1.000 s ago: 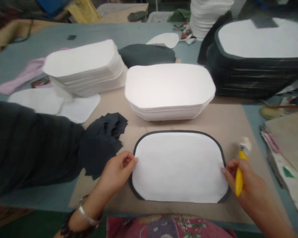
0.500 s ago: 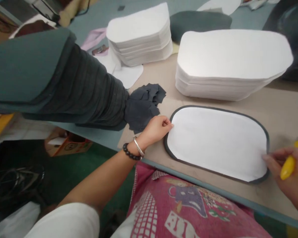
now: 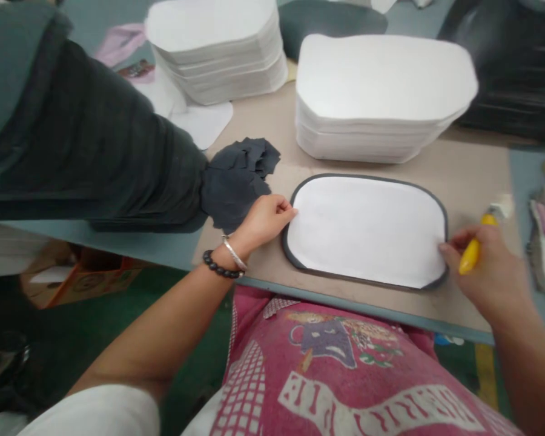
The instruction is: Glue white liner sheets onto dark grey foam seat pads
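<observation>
A white oval sheet (image 3: 367, 230) lies on a slightly larger dark piece (image 3: 293, 253), whose rim shows around it, near the table's front edge. My left hand (image 3: 266, 221) pinches at the left end of the white sheet, fingertips at its border. At the right end, my right hand (image 3: 485, 260) touches the sheet's edge with thumb and fingertips, and a yellow-handled tool (image 3: 470, 255) is held in the same hand. The tool's far tip is blurred.
Tall dark stack (image 3: 131, 145) at left, beside dark scraps (image 3: 236, 188). Two white stacks, one at back left (image 3: 218, 54) and one behind the sheet (image 3: 381, 103). A black bundle (image 3: 513, 72) stands back right. An open carton (image 3: 82, 278) is below the table, left.
The view has shifted right, so most things appear farther left and higher. Both hands remain at the ends of the white sheet, and more of the right forearm and table's right side shows.
</observation>
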`<state>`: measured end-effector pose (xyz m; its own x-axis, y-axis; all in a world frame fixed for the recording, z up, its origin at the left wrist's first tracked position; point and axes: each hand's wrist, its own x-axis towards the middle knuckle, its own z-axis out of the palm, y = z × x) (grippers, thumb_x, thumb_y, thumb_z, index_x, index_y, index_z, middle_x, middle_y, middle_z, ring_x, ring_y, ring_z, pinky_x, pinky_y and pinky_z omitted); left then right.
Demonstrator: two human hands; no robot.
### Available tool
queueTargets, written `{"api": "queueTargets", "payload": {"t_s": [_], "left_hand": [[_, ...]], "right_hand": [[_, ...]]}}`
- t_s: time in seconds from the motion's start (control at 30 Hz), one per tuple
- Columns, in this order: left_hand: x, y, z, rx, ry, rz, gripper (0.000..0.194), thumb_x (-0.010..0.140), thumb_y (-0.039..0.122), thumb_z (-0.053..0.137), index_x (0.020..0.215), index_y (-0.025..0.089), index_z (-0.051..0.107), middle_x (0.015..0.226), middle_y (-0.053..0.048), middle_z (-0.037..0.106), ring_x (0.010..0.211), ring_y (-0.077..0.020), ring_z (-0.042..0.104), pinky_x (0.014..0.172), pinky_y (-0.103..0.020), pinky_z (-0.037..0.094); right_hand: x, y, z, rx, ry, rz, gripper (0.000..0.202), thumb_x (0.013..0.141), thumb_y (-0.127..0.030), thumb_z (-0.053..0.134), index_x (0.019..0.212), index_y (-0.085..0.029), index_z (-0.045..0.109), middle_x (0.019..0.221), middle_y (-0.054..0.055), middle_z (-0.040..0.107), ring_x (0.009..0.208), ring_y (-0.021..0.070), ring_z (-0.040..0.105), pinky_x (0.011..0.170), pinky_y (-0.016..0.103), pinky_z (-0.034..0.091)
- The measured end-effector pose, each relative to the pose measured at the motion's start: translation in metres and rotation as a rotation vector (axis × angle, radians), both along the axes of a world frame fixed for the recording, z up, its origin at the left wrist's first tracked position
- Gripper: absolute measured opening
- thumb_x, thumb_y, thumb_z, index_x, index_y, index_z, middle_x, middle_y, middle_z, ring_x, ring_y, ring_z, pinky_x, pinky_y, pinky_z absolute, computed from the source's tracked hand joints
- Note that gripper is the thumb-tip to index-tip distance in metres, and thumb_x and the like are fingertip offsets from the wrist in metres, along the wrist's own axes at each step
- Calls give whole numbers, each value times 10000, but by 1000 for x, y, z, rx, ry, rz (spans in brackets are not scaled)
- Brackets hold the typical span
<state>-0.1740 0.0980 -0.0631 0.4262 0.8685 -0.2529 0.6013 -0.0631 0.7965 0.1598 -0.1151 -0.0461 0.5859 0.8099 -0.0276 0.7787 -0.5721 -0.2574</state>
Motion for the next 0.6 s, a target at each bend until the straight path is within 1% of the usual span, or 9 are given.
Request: {"api": "queueTargets", "payload": {"t_s": [0.07, 0.2, 0.3, 0.4, 0.5, 0.6], "left_hand": [[0, 1, 1, -14, 28, 11, 226, 833, 361, 677, 722, 166, 649, 594, 12, 584, 554, -125, 484, 533, -234, 318], [1, 4, -1, -39, 52, 31, 240, 788, 415, 688, 720, 189, 640, 564, 18, 568, 507, -130, 465, 510, -242, 316], [2, 5, 0, -60, 70, 41, 259, 772, 441, 689, 717, 196, 626, 547, 21, 553, 475, -124, 437, 488, -244, 304], [3, 3, 3, -61, 91, 49, 274, 765, 462, 685, 730, 196, 627, 543, 21, 552, 469, -123, 436, 477, -241, 299], [4, 2, 5, -65, 102, 55, 273, 758, 462, 681, 727, 197, 622, 543, 18, 555, 477, -125, 443, 478, -239, 306], [4, 2, 2, -82, 103, 63, 278, 759, 471, 676, 740, 199, 623, 546, 17, 552, 487, -130, 445, 477, -242, 308]], "right_hand": [[-6, 4, 3, 37, 42, 5, 196, 881, -337, 644, 1002, -237, 525, 921, 75, 669, 729, 212, 633, 691, 344, 439], [-8, 8, 4, 92, 64, 32, 158, 884, -290, 609, 1009, -226, 538, 880, 62, 661, 715, 217, 630, 682, 327, 432], [-8, 7, 3, 137, 70, 72, 131, 918, -294, 555, 1030, -227, 538, 905, 63, 661, 724, 218, 633, 671, 315, 428], [-7, 5, 1, 167, 80, 88, 129, 926, -301, 551, 1032, -230, 533, 939, 69, 670, 738, 214, 641, 677, 311, 434], [-7, 5, -1, 178, 89, 88, 137, 913, -282, 559, 1035, -228, 526, 920, 69, 669, 737, 215, 637, 676, 314, 439], [-6, 6, -4, 167, 104, 91, 120, 923, -296, 544, 1022, -231, 521, 899, 70, 665, 755, 225, 632, 685, 324, 453]]}}
